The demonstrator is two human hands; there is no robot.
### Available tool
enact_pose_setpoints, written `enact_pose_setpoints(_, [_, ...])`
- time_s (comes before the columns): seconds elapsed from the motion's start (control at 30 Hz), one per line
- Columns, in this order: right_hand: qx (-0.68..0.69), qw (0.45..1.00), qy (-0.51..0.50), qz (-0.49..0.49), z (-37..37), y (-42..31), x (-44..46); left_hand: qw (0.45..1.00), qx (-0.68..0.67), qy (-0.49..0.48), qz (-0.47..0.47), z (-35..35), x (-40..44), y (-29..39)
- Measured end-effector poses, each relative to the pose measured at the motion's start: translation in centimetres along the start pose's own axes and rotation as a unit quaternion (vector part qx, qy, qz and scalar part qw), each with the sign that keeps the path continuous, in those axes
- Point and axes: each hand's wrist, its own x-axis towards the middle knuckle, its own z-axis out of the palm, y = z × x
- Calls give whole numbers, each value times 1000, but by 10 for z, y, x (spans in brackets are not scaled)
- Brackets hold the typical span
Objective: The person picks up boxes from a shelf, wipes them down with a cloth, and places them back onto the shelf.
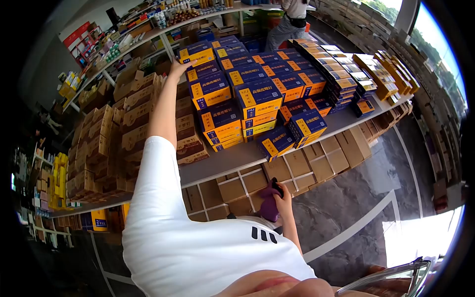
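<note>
My left hand (180,68) reaches far out to the back left of the stack. Its fingers are spread and rest against the corner of a blue and yellow cardboard box (202,57) on top. I cannot see a firm grip there. Low by my side, my right hand (283,202) is closed on a soft purple cloth (269,204) with a black part at its upper end. What the black part is, I cannot make out. More blue and yellow boxes (258,94) with printed lettering stand in stepped stacks in front of me.
A grey table (217,166) bears the stacks. Brown cartons (138,123) are piled at its left; more cartons (292,166) line its underside. Smaller boxes (336,74) run along the right. A person (288,29) stands beyond. Shelves (148,34) of goods fill the back left.
</note>
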Motion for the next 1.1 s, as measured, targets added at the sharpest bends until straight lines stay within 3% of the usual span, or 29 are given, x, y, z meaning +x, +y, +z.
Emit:
enact_pose_setpoints(0.03, [-13,1000,19,-9,-1,0,-4,996,-26,-79,-37,-5,11,-4])
enact_pose_setpoints(0.07, [-14,999,29,-4,-1,0,-6,994,-38,-103,-9,-3,24,-18])
enact_pose_setpoints(0.2, [-10,998,57,31,-1,-5,-13,989,-77,-124,-9,-14,8,-1])
enact_pose_setpoints(0.33, [-6,999,40,24,4,10,-3,993,10,-111,-24,-27,2,-5])
enact_pose_setpoints(0.47, [-4,1000,-1,5,12,14,14,991,131,-6,9,-15,-62,54])
enact_pose_setpoints(0.53, [-14,999,-37,-32,11,15,22,986,143,90,14,-7,-67,43])
enact_pose_setpoints(0.57, [-2,998,-49,-37,10,15,27,996,86,-8,-9,-16,-64,36])
enact_pose_setpoints(0.6, [-3,997,-59,-40,9,15,32,996,87,3,-13,-22,-77,45])
enact_pose_setpoints(0.67, [10,995,-96,-33,6,19,37,997,-3,-68,34,-32,-119,66])
enact_pose_setpoints(0.77, [7,989,-143,-44,0,14,41,986,111,7,121,-44,-170,54])
enact_pose_setpoints(0.87, [-17,980,-187,-70,-10,32,50,947,237,68,206,-48,-307,128])
enact_pose_setpoints(0.97, [-40,975,-211,-59,-19,33,51,934,271,79,221,-48,-374,129])
enact_pose_setpoints(1.0, [-42,973,-221,-57,-20,32,50,959,208,56,186,-46,-390,125])
enact_pose_setpoints(1.07, [-31,970,-232,-62,-25,31,49,935,250,88,235,-40,-417,114])
enact_pose_setpoints(1.1, [-32,969,-237,-58,-27,29,48,944,247,86,199,-38,-432,113])
